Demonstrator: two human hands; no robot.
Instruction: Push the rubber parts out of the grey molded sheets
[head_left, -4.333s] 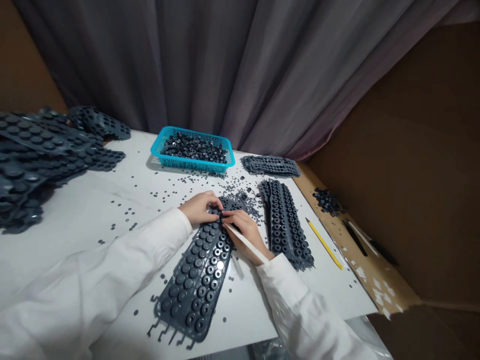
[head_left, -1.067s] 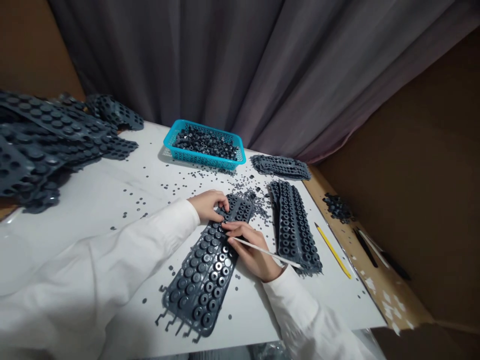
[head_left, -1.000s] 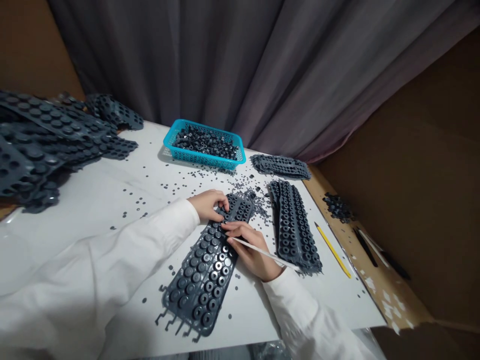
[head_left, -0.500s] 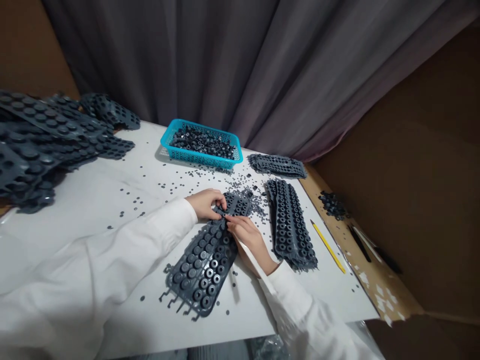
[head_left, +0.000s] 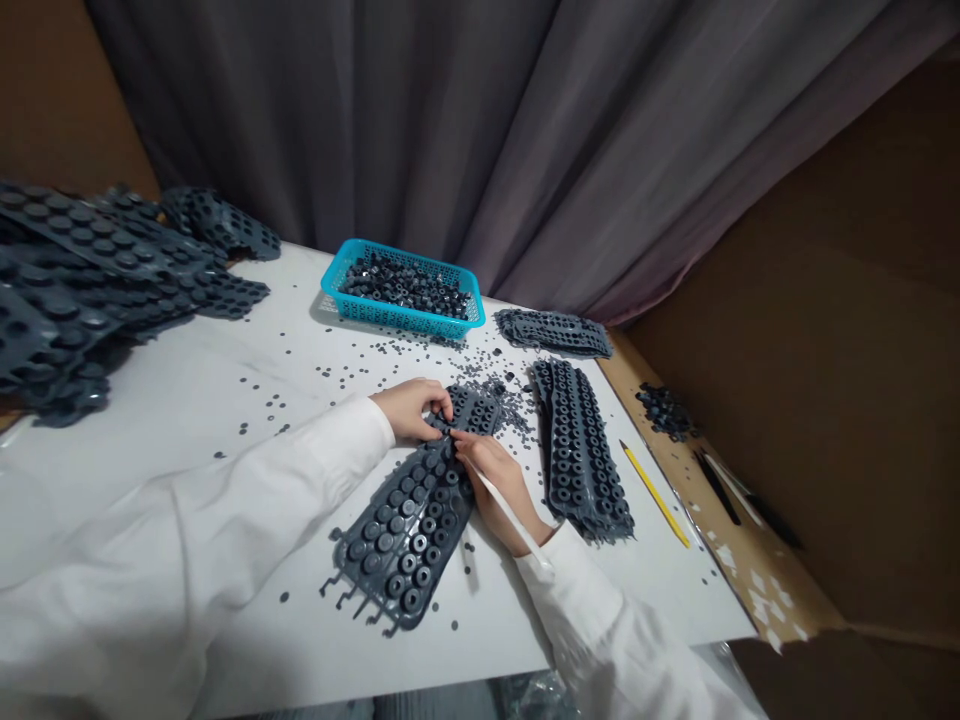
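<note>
The sheet (head_left: pixel 397 525) slants out below both hands, the left hand (head_left: pixel 412 408) clamped on its upper part, the right hand (head_left: pixel 511 480) just beside, gripping a stick (head_left: pixel 510 515).

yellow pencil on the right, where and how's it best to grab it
Probably mid-shaft, pinched across its long sides from above: the yellow pencil lies flat and is thin. Coming from its near end seems best, as its dark tip points to the far side and the dark sheets lie to its left.
</note>
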